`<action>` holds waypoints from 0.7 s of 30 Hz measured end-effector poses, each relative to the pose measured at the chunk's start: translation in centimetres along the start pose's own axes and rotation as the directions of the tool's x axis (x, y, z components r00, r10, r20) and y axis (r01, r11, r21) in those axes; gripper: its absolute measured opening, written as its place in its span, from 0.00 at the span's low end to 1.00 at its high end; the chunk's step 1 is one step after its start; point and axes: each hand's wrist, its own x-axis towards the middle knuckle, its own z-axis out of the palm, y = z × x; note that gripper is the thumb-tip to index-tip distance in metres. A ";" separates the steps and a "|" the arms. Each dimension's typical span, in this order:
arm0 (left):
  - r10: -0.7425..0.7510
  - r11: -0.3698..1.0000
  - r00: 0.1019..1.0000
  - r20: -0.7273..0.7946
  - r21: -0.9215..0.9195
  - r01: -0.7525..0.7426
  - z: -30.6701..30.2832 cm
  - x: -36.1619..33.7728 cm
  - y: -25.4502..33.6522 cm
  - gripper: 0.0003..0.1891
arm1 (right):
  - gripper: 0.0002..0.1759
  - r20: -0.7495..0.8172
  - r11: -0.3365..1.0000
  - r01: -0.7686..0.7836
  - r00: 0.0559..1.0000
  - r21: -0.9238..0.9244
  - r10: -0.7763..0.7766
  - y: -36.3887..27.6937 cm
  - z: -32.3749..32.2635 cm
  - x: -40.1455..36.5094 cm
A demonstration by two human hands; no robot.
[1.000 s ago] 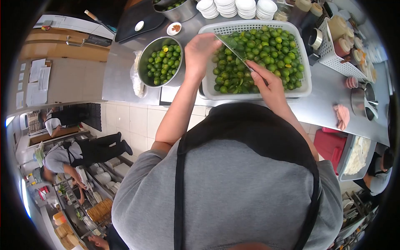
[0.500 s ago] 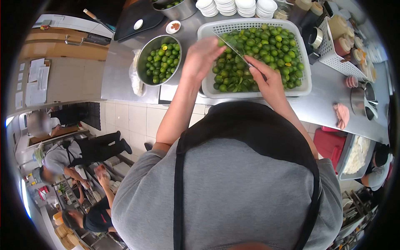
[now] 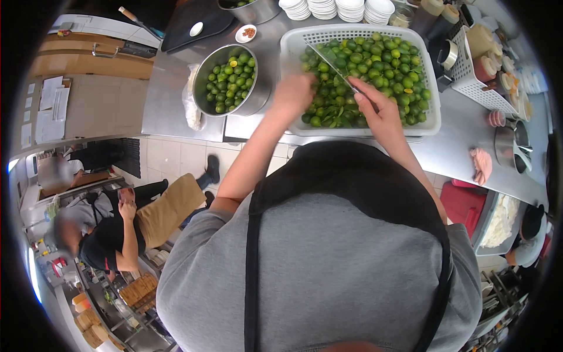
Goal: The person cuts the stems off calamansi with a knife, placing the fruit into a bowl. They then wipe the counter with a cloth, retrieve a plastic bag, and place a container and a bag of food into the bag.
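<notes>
A white plastic basket (image 3: 435, 102) full of small green limes (image 3: 387, 61) stands on the counter before me. My right hand (image 3: 378, 105) grips the handle of a knife (image 3: 333, 69), whose blade points away to the upper left over the limes. Over the basket's left side, my left hand (image 3: 295, 95) is smeared by motion. Its fingers reach down at the limes, and I cannot make out whether it holds one. Left of the basket, a metal pot (image 3: 261, 97) holds more limes (image 3: 226, 85), one showing a yellow patch.
Stacked white dishes (image 3: 352, 10), a small dish with reddish bits (image 3: 246, 33) and a black tray (image 3: 199, 29) lie at the back. A white crate of bottles (image 3: 469, 76) and a pink cloth (image 3: 481, 165) are to the right. A co-worker (image 3: 117, 234) stands behind on the left.
My left hand has moved down and slightly right, nearer the limes. My right hand keeps the knife in nearly the same place. A co-worker in a tan apron has stepped further into view at left.
</notes>
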 end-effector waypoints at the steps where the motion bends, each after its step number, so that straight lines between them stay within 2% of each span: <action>1: -0.042 0.991 0.991 0.130 0.128 0.025 1.4 0.1 0.6 0.12 | 0.17 -0.001 1.000 -0.005 1.000 0.000 0.005 -0.2 -0.1 -0.1; 2: -0.099 0.966 0.963 0.250 0.257 0.032 2.2 0.2 0.8 0.12 | 0.17 -0.003 1.000 -0.009 1.000 0.001 0.009 -0.4 -0.1 -0.2; 3: -0.093 0.966 0.964 0.248 0.258 0.027 2.1 0.5 0.7 0.12 | 0.17 -0.008 1.000 -0.005 1.000 0.001 0.005 0.0 -0.2 -0.1; 5: -0.135 0.991 0.975 0.178 0.038 0.130 1.5 1.0 0.6 0.15 | 0.16 -0.081 0.997 0.070 0.994 -0.026 -0.072 1.0 -0.6 -0.2; 6: -0.136 0.991 0.974 0.179 0.038 0.131 1.2 1.3 0.5 0.15 | 0.16 -0.080 0.997 0.069 0.994 -0.026 -0.071 0.9 -0.8 -0.3; 7: -0.137 0.925 0.987 0.081 -0.346 0.157 0.8 1.7 0.5 0.14 | 0.16 -0.094 1.000 0.023 0.995 -0.016 -0.025 0.7 -1.0 -0.3; 8: -0.177 0.725 0.984 -0.014 -0.678 0.121 0.3 1.9 0.4 0.14 | 0.16 -0.105 1.000 -0.022 0.994 -0.006 0.021 0.6 -1.0 -0.3; 9: -0.229 0.549 0.957 0.176 -0.789 0.276 -1.6 2.0 1.1 0.14 | 0.16 -0.105 0.999 -0.041 0.994 0.010 0.042 0.7 -1.1 -0.2; 10: -0.232 0.550 0.957 0.174 -0.788 0.276 -2.4 2.0 1.7 0.14 | 0.16 -0.102 0.999 -0.039 0.994 0.012 0.040 0.7 -0.9 -0.2; 12: -0.272 0.202 0.946 0.177 -0.951 0.236 -3.3 1.9 2.4 0.16 | 0.17 -0.101 0.999 0.039 0.994 0.016 -0.037 0.4 -0.7 -0.1; 13: -0.284 0.110 0.944 0.167 -0.973 0.205 -3.2 1.8 2.3 0.17 | 0.17 -0.108 0.999 0.039 0.993 0.016 -0.037 0.2 -0.6 -0.2; 18: -0.326 0.070 0.942 0.086 -0.991 0.115 -2.7 1.9 2.8 0.13 | 0.17 -0.009 0.998 0.049 0.999 0.034 -0.049 -0.9 -0.3 -0.6; 19: -0.331 0.065 0.943 0.046 -0.995 0.072 -2.7 1.9 2.9 0.12 | 0.16 -0.023 0.991 0.131 0.991 0.008 -0.131 -0.4 -0.1 -0.5; 21: -0.343 0.045 0.937 0.070 -0.995 0.091 -2.8 1.9 3.0 0.10 | 0.16 -0.025 0.991 0.134 0.991 -0.008 -0.134 -0.4 0.0 -0.6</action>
